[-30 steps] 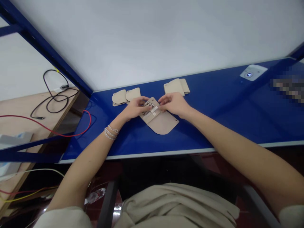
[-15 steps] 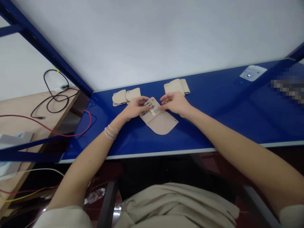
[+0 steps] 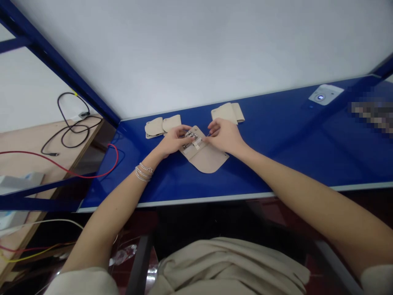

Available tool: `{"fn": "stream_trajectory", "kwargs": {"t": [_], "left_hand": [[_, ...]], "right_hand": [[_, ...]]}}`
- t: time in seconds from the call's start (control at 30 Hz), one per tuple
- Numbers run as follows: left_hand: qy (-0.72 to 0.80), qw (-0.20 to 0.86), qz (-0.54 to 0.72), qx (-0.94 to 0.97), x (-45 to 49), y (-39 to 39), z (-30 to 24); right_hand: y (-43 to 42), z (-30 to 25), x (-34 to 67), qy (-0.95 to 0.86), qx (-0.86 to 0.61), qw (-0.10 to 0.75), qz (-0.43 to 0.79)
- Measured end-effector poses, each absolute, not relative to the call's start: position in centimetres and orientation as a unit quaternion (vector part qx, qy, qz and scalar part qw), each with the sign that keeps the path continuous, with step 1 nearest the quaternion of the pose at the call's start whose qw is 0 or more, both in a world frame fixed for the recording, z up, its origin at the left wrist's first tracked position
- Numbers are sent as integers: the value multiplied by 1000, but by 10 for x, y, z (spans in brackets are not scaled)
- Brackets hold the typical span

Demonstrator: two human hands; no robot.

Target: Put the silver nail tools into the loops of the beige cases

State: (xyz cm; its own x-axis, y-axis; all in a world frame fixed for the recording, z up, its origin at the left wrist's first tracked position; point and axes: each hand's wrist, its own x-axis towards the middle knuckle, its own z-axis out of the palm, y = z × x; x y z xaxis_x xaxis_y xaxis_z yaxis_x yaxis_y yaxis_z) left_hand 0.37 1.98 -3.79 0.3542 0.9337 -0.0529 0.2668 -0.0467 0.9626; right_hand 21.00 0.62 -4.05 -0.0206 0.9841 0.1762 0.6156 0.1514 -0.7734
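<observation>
The left hand is held palm down from the lower left, its fingers close together and curved over the metal key hooks of an opened key case. Whether the hooks are gripped or only touched cannot be told. The right hand is reached in from the right, with its fingers curled and its thumb and forefinger brought together beside a small white strip. A thin object may be pinched there, but it is too small to tell.

The case lies flat on a glossy blue table, between the hands. It is made of smooth beige leather, and its rounded flap is turned toward the person. Just beyond it are laid two rounded beige pieces on the left and a folded beige piece on the right. Silver bracelets are worn on the left wrist. A red wire is draped over the table's left edge.
</observation>
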Motion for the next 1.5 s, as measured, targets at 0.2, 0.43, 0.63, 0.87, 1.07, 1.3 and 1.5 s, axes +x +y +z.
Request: {"fn": "stream_trajectory", "kwargs": {"t": [0.2,0.43,0.63,0.87,1.07,1.3,1.5], "left_hand": [[471,503,335,642,4,20,-38],[487,493,355,628,5,19,-37],[486,489,357,630,4,22,-41],[492,493,352,625,4,21,-39],[493,488,346,632,5,21,-39],[477,490,333,649,4,21,-38],[480,490,322,652,3,20,-37]], "right_hand": [[4,-43,211,-717,-565,344,219],[-1,-37,211,-744,-543,338,193],[-9,-27,209,-796,-538,243,137],[-15,-23,205,-808,-554,172,105],[-9,-24,209,-797,-554,213,116],[-1,-27,216,-793,-559,210,119],[2,-32,217,-796,-556,198,135]]}}
